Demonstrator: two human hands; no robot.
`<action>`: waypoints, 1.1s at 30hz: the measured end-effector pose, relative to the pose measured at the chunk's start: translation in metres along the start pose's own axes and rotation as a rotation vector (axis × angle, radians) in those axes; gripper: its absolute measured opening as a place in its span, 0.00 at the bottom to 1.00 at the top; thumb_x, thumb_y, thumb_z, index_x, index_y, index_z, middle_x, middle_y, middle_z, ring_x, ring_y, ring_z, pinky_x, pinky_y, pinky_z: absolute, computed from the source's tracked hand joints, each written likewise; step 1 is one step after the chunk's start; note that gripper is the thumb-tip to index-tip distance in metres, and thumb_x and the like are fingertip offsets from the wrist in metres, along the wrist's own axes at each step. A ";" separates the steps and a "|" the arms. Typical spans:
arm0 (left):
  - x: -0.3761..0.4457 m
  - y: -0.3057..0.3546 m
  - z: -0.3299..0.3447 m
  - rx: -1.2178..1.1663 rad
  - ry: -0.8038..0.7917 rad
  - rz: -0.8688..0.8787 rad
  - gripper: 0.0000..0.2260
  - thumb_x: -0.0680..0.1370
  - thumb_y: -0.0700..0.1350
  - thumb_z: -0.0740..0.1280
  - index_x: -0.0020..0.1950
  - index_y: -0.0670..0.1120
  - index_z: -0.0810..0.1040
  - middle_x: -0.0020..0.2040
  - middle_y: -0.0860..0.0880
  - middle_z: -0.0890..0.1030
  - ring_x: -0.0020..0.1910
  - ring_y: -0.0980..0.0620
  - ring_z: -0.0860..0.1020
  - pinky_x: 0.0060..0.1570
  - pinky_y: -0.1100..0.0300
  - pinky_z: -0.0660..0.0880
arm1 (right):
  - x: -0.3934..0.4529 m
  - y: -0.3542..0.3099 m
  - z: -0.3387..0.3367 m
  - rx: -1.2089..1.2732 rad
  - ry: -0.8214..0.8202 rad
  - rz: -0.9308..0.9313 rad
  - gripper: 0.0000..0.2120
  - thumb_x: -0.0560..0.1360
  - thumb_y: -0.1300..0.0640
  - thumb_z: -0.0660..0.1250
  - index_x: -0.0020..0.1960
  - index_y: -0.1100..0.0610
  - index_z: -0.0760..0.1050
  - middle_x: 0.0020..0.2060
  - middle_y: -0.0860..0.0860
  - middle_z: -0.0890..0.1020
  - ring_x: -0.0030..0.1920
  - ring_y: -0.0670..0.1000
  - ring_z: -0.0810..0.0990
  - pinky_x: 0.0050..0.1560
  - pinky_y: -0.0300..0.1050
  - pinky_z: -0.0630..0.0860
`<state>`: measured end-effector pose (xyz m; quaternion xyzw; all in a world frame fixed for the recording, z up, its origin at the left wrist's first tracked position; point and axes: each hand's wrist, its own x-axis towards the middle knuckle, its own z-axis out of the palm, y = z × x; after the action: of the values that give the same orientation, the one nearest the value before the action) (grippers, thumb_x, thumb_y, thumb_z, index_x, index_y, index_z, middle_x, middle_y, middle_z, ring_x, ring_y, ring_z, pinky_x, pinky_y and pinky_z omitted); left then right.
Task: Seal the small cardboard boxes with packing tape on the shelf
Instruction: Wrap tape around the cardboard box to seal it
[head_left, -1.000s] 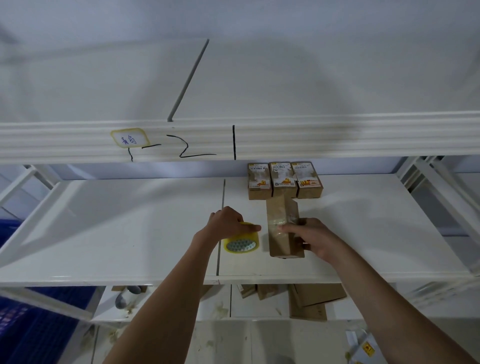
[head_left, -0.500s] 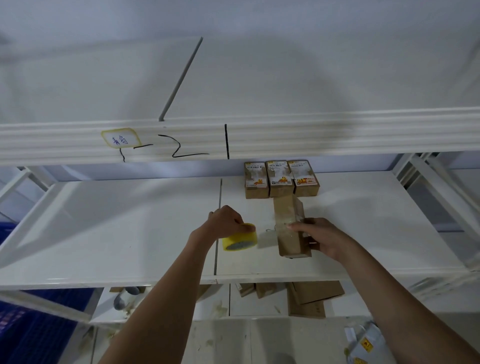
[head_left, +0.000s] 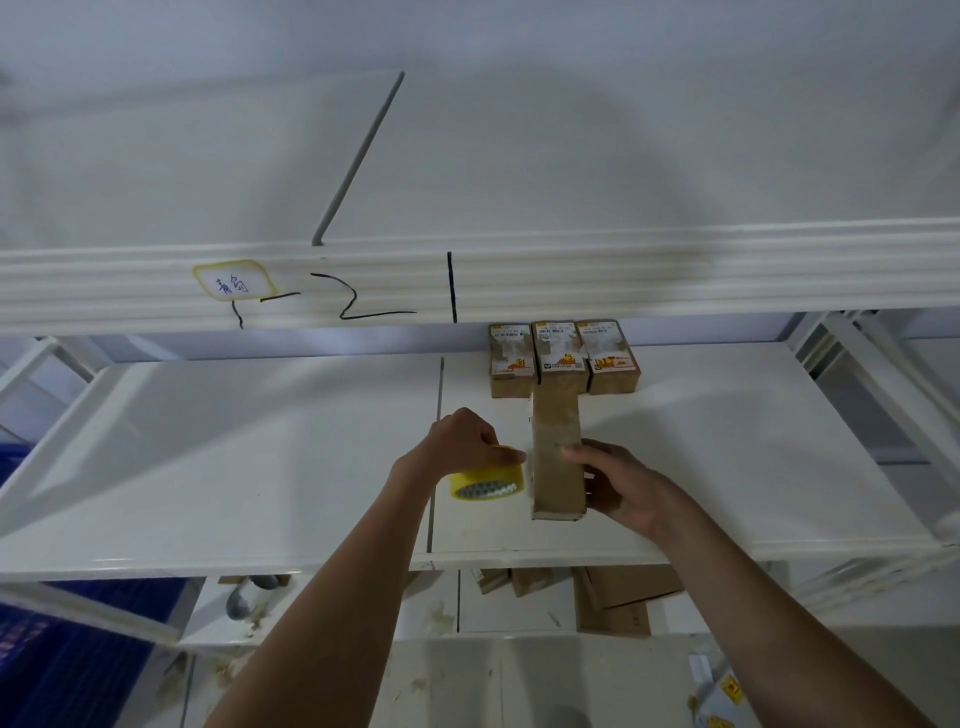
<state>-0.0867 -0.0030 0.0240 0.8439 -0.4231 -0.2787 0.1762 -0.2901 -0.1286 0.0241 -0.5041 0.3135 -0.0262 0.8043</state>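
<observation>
The box (head_left: 557, 457) is lying on the shelf (head_left: 208, 441), its long axis running away from the person toward three labelled boxes (head_left: 563, 356) at the back. The tape roll (head_left: 485, 479) is sitting just left of it, close to its left side. The left hand (head_left: 462, 441) is gripping the roll from above, fingers curled over it. The right hand (head_left: 621, 480) is steadying the box from its right, fingertips (head_left: 574, 451) pressing on top.
</observation>
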 end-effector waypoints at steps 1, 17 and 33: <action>0.001 0.002 0.000 -0.011 0.002 0.006 0.21 0.71 0.64 0.73 0.45 0.46 0.85 0.41 0.50 0.82 0.43 0.50 0.82 0.46 0.57 0.80 | 0.001 0.001 0.001 0.034 -0.001 0.001 0.22 0.72 0.54 0.71 0.63 0.60 0.79 0.54 0.58 0.84 0.55 0.58 0.82 0.52 0.50 0.80; 0.002 -0.003 -0.007 0.101 0.121 -0.006 0.17 0.72 0.60 0.73 0.46 0.47 0.85 0.41 0.52 0.81 0.45 0.49 0.81 0.50 0.54 0.79 | 0.014 -0.001 0.013 0.072 0.067 -0.013 0.15 0.81 0.57 0.64 0.65 0.64 0.77 0.59 0.59 0.83 0.61 0.59 0.81 0.59 0.54 0.79; 0.000 0.019 -0.018 0.107 0.117 0.042 0.18 0.75 0.59 0.71 0.47 0.43 0.85 0.42 0.46 0.83 0.42 0.49 0.80 0.42 0.58 0.76 | 0.016 -0.010 0.042 -0.256 0.430 -0.099 0.21 0.65 0.53 0.82 0.55 0.54 0.80 0.45 0.49 0.87 0.40 0.47 0.87 0.34 0.39 0.80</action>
<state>-0.0872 -0.0133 0.0481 0.8578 -0.4441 -0.2023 0.1611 -0.2520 -0.1059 0.0367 -0.5994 0.4530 -0.1320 0.6466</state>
